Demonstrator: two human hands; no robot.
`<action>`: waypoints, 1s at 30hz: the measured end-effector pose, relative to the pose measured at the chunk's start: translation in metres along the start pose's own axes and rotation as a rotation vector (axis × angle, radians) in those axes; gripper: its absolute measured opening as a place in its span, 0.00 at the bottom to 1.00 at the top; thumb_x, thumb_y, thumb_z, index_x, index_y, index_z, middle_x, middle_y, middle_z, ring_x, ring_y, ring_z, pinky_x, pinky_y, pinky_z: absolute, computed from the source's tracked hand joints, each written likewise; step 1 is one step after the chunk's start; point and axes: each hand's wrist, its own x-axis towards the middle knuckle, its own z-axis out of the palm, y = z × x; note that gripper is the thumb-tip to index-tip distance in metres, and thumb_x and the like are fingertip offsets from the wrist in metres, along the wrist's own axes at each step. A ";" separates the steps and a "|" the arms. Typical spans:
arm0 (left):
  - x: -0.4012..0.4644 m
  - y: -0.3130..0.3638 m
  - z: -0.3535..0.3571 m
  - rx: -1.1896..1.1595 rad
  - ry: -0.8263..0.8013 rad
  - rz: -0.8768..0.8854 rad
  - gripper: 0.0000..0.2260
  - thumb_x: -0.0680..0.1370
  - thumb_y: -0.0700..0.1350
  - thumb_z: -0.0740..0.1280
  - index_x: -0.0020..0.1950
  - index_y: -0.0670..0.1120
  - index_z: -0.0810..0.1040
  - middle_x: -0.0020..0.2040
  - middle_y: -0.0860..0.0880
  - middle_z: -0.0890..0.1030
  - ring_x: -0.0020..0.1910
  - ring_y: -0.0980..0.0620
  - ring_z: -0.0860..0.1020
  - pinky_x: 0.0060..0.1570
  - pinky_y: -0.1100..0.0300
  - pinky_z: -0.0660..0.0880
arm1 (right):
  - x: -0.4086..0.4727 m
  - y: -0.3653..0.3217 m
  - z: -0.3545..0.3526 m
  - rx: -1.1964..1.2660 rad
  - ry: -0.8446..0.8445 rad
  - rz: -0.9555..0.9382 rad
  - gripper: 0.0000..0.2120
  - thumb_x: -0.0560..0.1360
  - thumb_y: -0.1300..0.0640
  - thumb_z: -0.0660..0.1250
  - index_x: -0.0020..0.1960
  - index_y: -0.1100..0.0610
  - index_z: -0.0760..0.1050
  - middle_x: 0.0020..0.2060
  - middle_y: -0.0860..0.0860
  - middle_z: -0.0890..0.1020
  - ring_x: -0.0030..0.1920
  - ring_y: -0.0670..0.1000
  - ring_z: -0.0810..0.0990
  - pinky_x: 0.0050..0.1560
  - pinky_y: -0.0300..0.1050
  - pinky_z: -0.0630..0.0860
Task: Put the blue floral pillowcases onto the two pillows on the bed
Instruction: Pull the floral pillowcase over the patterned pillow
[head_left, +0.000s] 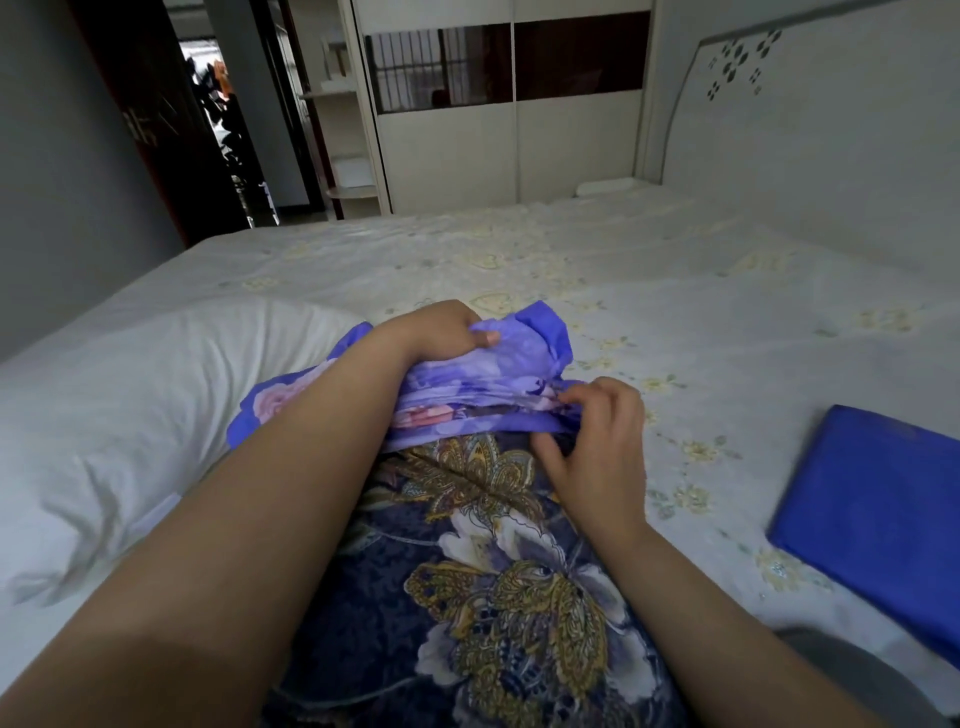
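Pillowcase (498, 364), blue floral, lies bunched at frame center over a dark patterned pillow (493, 571); left hand (436, 332) clenches its top, right hand (597, 441) pinches its edge. White pillow (130, 415) lies at left.

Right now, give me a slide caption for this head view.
Both hands gather a blue floral pillowcase over a dark patterned pillow on the bed.

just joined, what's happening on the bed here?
A person is working a blue floral pillowcase onto a pillow with a dark navy and gold floral cover. The left hand grips the bunched fabric at the far end; the right hand pinches its open edge. The case covers only the far tip so far. A bare white pillow lies to the left, and a folded blue cloth to the right.
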 end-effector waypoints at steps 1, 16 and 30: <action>0.000 -0.002 -0.001 -0.025 0.033 -0.012 0.17 0.80 0.54 0.60 0.43 0.41 0.75 0.40 0.43 0.76 0.42 0.46 0.73 0.42 0.59 0.65 | 0.005 -0.001 0.002 -0.038 0.027 -0.004 0.10 0.70 0.54 0.65 0.49 0.58 0.73 0.48 0.56 0.74 0.49 0.54 0.71 0.47 0.48 0.72; -0.021 -0.120 -0.065 -0.090 0.668 -0.494 0.18 0.80 0.49 0.59 0.57 0.35 0.77 0.58 0.33 0.77 0.58 0.36 0.75 0.57 0.51 0.70 | 0.024 -0.055 -0.061 0.094 -1.059 -0.163 0.19 0.74 0.37 0.61 0.39 0.52 0.73 0.29 0.50 0.74 0.29 0.43 0.72 0.32 0.36 0.66; -0.096 -0.059 0.045 -0.134 0.884 0.026 0.12 0.77 0.54 0.63 0.44 0.45 0.71 0.42 0.47 0.71 0.43 0.43 0.72 0.43 0.54 0.66 | 0.020 -0.057 -0.013 -0.152 -0.478 -0.369 0.14 0.73 0.55 0.61 0.58 0.53 0.76 0.50 0.53 0.79 0.46 0.57 0.79 0.34 0.46 0.75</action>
